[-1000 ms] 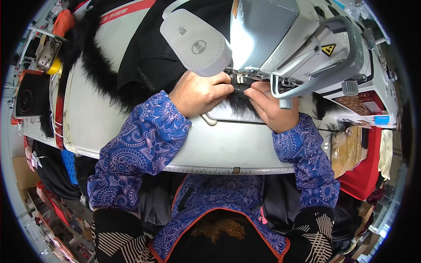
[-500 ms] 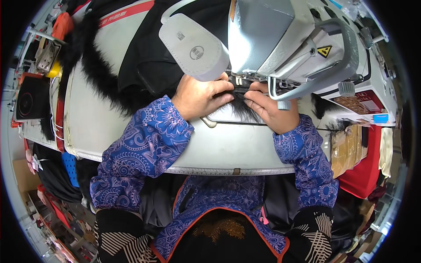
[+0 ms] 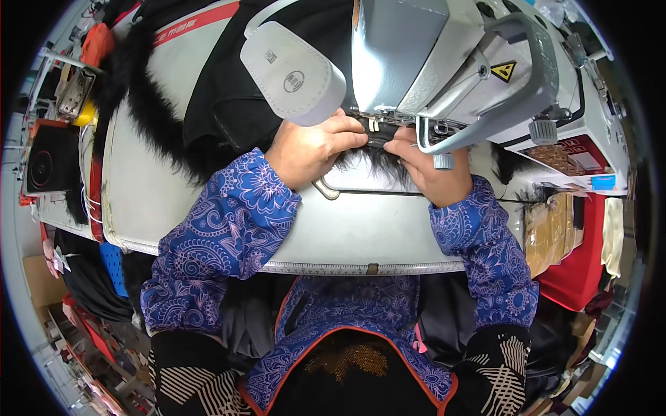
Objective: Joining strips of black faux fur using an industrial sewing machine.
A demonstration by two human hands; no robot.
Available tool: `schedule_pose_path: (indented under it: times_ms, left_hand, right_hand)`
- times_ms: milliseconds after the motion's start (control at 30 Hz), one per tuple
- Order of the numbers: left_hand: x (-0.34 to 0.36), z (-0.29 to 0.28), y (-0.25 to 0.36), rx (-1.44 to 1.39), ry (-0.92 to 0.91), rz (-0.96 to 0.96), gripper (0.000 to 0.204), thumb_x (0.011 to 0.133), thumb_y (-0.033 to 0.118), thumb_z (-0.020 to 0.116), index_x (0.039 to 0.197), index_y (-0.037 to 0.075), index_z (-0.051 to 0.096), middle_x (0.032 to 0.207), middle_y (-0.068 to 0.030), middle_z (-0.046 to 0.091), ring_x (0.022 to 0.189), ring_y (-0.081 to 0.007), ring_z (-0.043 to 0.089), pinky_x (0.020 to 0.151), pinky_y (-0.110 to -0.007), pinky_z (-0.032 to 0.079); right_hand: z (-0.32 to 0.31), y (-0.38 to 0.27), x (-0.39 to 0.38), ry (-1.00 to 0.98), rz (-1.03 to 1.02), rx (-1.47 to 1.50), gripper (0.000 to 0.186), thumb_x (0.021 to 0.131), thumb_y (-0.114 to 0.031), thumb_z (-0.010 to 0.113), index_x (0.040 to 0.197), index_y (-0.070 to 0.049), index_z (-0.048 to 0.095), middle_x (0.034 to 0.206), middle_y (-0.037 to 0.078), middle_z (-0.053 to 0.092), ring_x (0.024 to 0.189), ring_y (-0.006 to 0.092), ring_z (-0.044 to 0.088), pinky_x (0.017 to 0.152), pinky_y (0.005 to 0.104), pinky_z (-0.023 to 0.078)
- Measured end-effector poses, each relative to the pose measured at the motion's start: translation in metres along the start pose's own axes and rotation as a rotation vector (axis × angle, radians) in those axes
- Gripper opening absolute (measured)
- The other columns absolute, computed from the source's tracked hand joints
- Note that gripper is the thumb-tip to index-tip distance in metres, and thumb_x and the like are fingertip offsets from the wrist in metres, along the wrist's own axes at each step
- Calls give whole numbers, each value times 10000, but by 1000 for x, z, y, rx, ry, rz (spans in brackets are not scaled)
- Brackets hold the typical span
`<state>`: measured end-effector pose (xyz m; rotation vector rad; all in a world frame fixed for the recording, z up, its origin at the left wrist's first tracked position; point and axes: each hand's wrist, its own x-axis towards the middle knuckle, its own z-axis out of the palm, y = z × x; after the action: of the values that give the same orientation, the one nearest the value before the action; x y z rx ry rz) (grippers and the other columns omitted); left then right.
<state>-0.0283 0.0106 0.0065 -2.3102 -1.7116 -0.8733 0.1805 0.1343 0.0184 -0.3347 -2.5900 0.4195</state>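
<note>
- Work in hand: strip of black material with long, wispy fur edge (image 3: 380, 161), at the stitching area under the big grey-and-white sewing machine head (image 3: 399, 52).
- Left hand (image 3: 313, 147): thumb and fingers drawn together, pinching the strip just left of the machine's foot area.
- Right hand (image 3: 436, 175): thumb and forefinger closed on the strip from the right; other fingers curled, partly behind the bent grey metal bar (image 3: 531, 76).
- Progress, my judgement: mid-run; strip is in place at the machine, not released. Finished seam not visible, so cannot tell how much is done.
- Left over, likely: long fluffy black fur trim (image 3: 154, 114) curves down the table's left side, no hand on it; whether it joins the strip, cannot tell.
- Smooth matte black cloth (image 3: 239, 104) spread flat behind left hand, soft folds, edge near the trim.
- Strip: dark smooth band at top, loose hairs fanning over the pale machine bed (image 3: 361, 179).
- Pale grey rounded cover with stitched-look rim (image 3: 295, 73) hangs above left hand; hard, matte.
- White smooth tabletop (image 3: 333, 225), ruler tape (image 3: 322, 268) along its front edge.
- Dark fur tufts (image 3: 510, 163) right of right hand.
</note>
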Motion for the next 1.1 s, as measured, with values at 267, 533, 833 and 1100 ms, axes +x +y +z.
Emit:
schedule_pose_path:
  times_ms: [267, 533, 833, 1100]
  left_hand:
    - [0, -3, 1, 74, 20, -115, 259, 728, 37, 727, 973, 116, 750, 1023, 6, 713, 927, -204, 679, 779, -347, 550]
    - [-3, -8, 2, 106, 17, -40, 250, 727, 49, 705, 961, 123, 754, 1031, 10, 703, 932, -201, 668, 787, -351, 543]
    - [-4, -9, -8, 10, -115, 5, 301, 749, 54, 706, 1027, 161, 747, 1121, 35, 696, 1024, -198, 631, 845, -361, 531]
    - [-2, -5, -5, -29, -67, -81, 320, 778, 38, 722, 1072, 164, 715, 1069, -38, 708, 948, -252, 670, 818, -361, 538]
  right_hand:
    - [9, 12, 1, 14, 36, -36, 230, 760, -45, 772, 947, -178, 772, 926, 35, 728, 866, 188, 701, 791, 310, 575]
    - [9, 4, 5, 28, 191, 185, 197, 781, -76, 763, 955, -170, 772, 896, 46, 729, 845, 189, 705, 802, 301, 572]
    - [4, 11, 0, -57, 0, -58, 251, 786, -65, 709, 1001, -185, 764, 982, 41, 725, 902, 201, 695, 829, 318, 565]
    - [13, 14, 1, 3, 89, 39, 180, 811, -85, 745, 971, -163, 772, 936, 48, 735, 878, 182, 704, 792, 304, 568]
